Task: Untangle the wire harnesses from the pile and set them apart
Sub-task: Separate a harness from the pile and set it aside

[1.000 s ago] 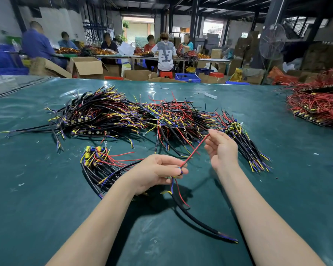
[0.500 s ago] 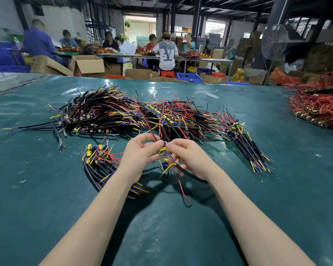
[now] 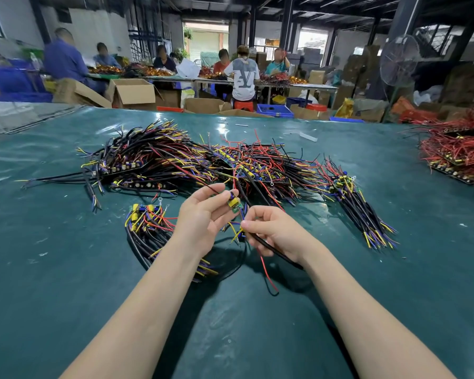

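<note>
Left hand [image 3: 204, 218] holds a small board [image 3: 235, 205] in its grip; right hand [image 3: 278, 232] pinches the black cable [image 3: 274, 251] above the worktop [image 3: 66, 269].

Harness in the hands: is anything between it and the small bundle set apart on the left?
No separate object shows. Only the left hand, which holds the harness, lies between it and the small bundle.
</note>
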Available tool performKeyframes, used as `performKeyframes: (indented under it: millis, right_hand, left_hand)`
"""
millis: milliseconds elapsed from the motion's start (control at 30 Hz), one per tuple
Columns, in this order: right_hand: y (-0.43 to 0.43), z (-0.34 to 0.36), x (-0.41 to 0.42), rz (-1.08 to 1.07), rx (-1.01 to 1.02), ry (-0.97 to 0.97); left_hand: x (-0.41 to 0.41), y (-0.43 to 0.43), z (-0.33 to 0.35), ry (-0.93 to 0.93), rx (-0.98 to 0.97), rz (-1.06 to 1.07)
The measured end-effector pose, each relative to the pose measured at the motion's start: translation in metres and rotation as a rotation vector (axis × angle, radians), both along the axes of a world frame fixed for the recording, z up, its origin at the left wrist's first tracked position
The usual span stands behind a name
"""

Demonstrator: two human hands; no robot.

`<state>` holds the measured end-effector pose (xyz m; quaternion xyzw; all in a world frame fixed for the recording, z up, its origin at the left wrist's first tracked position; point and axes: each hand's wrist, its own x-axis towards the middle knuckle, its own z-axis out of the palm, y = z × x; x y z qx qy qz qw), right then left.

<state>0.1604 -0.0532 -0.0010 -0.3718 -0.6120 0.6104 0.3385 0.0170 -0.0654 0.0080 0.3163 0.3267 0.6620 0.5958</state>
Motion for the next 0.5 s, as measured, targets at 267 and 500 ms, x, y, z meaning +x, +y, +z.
performKeyframes:
  millis: [267,500]
  right_hand:
    - [-0.001,-0.0065,-0.0029,-0.022,0.034,0.004]
    - [-0.002,-0.0039,-0.009,-0.157,0.483,-0.155]
  left_hand:
    - [0.0001,0.001,-0.0079,0.328,0.02,0.02]
    - [-0.0031,0.0016,-0.0035,0.224,-0.056,0.093]
